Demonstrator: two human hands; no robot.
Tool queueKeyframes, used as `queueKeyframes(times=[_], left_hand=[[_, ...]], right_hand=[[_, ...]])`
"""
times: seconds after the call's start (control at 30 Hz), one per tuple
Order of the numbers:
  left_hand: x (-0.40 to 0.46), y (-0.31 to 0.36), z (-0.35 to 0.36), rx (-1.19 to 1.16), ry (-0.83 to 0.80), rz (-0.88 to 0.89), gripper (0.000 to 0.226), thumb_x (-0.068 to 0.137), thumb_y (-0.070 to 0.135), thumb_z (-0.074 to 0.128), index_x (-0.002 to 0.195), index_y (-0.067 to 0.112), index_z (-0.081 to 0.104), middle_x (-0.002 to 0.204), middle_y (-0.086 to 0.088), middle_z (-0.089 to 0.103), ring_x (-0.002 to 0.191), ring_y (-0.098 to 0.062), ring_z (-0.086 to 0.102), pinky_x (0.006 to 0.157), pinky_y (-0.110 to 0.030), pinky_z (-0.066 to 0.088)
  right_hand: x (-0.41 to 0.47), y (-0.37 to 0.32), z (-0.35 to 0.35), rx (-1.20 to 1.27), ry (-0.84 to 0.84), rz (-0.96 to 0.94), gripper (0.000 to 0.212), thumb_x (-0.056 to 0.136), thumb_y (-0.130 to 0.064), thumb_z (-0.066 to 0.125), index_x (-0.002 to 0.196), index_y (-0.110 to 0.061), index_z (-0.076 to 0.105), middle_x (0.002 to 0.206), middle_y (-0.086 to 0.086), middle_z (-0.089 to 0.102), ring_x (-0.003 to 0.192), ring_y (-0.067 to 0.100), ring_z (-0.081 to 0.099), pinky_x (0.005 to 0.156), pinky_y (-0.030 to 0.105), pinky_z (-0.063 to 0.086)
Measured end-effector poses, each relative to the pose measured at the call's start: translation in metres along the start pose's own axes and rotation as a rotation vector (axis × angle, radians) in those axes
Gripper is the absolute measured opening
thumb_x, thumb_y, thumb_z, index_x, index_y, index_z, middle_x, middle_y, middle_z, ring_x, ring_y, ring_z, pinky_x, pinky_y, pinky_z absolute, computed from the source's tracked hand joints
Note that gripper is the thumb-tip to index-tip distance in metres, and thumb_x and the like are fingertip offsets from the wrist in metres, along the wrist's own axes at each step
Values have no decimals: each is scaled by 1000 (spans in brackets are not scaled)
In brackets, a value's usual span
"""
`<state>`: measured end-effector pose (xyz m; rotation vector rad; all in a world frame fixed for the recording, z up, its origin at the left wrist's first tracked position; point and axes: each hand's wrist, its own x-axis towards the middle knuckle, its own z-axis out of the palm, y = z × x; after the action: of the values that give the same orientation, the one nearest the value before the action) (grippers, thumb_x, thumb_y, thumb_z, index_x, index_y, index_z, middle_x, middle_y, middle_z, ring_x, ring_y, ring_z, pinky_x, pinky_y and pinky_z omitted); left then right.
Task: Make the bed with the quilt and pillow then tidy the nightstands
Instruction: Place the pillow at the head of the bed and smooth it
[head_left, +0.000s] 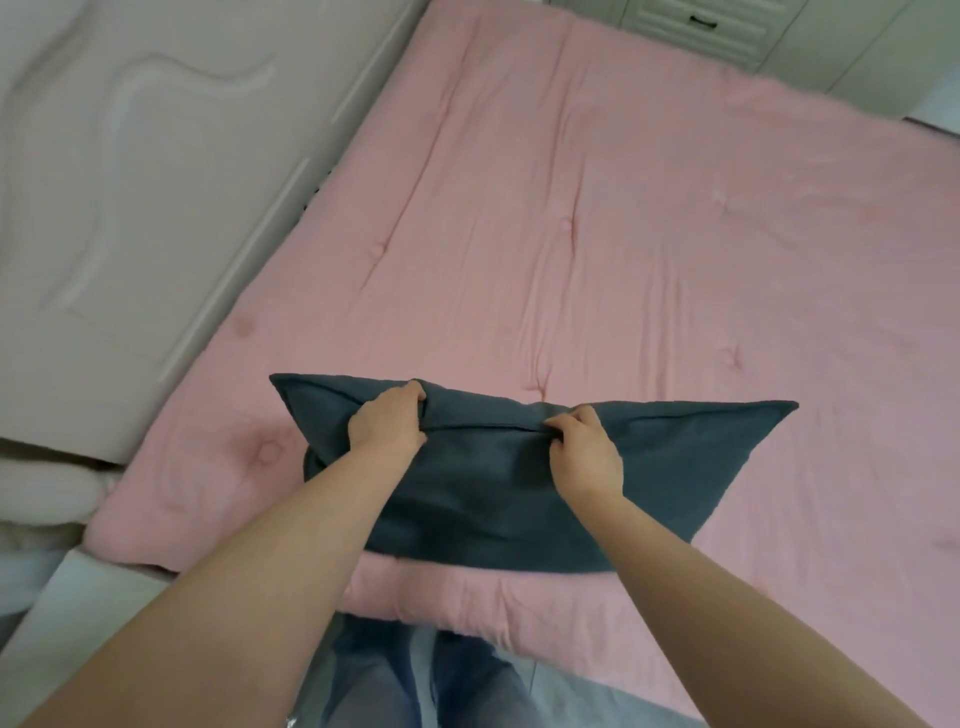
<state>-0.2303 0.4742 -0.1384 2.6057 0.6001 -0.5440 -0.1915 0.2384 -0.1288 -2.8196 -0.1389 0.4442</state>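
A dark grey pillow (488, 488) lies on the pink quilt (597, 234), close to the bed's near edge. The quilt is spread flat across the whole bed. My left hand (387, 423) grips the pillow's far edge left of its middle, fingers curled into the fabric. My right hand (584, 452) pinches the same far edge a little to the right, thumb and fingers bunching the seam. Both forearms reach across the pillow from the near side.
A cream carved headboard (119, 197) rises at the left. A pale nightstand top (67, 613) sits at the lower left beside the bed corner. White cabinet drawers (706, 26) stand beyond the far end. My legs show on the floor below.
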Motion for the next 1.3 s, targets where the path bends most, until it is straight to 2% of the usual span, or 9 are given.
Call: queueKeyframes(times=[0.2,0.3,0.37,0.43,0.53,0.73,1.03,1.17,1.3], left_hand=[[-44,11,-4,405,157,159,19,87,21,63,104,17,56,101,-4,46,64,-20,51,46,-32,33],[-56,8,-3,477,256,240,5,89,22,60,90,17,61,101,-3,44,55,-19,48,40,-29,25],[-66,4,-4,461,338,283,15,91,26,59,82,17,67,108,-1,50,55,-20,52,40,-27,22],[-77,-5,-3,450,412,349,18,89,27,63,75,18,71,115,4,59,52,-19,57,38,-26,28],[-99,-20,11,415,465,373,22,93,31,54,85,18,69,101,5,66,48,-19,58,36,-27,41],[-130,-18,18,350,460,273,20,96,34,51,106,17,58,115,5,59,53,-24,61,39,-28,39],[-128,-22,-60,334,733,216,20,91,34,58,79,19,65,139,9,49,48,-24,53,45,-26,28],[-130,-45,-79,406,813,257,19,88,35,63,82,19,72,122,1,57,84,-23,54,71,-34,36],[-123,-73,-85,311,815,271,24,94,34,52,91,17,69,120,5,59,92,-19,59,84,-34,39]], right_hand=[[-37,8,-17,38,76,14,26,94,-17,49,111,-29,64,115,-9,53,81,20,62,66,31,49],[-40,16,-28,23,104,-27,23,94,-20,51,110,-30,64,114,-9,54,79,19,61,61,28,43],[-42,25,-34,41,124,-50,24,94,-17,51,108,-31,64,113,-10,52,77,19,60,61,28,44],[-45,38,-38,125,149,-37,33,92,-8,47,106,-32,66,114,-12,50,80,18,57,65,31,48],[-55,61,-39,220,162,-16,36,93,-5,44,108,-29,65,118,-12,51,84,15,54,71,35,52],[-61,65,-43,432,233,-103,26,88,5,50,97,-12,67,105,-2,53,89,15,55,88,32,51],[3,-4,-101,445,288,-262,31,84,11,47,95,-8,69,104,5,51,92,24,58,94,37,51],[25,-55,-112,416,281,-316,32,86,9,44,94,-8,69,110,8,53,96,21,55,90,23,43],[43,-116,-120,435,285,-315,36,87,10,39,93,-7,70,113,8,53,93,16,50,87,15,34]])
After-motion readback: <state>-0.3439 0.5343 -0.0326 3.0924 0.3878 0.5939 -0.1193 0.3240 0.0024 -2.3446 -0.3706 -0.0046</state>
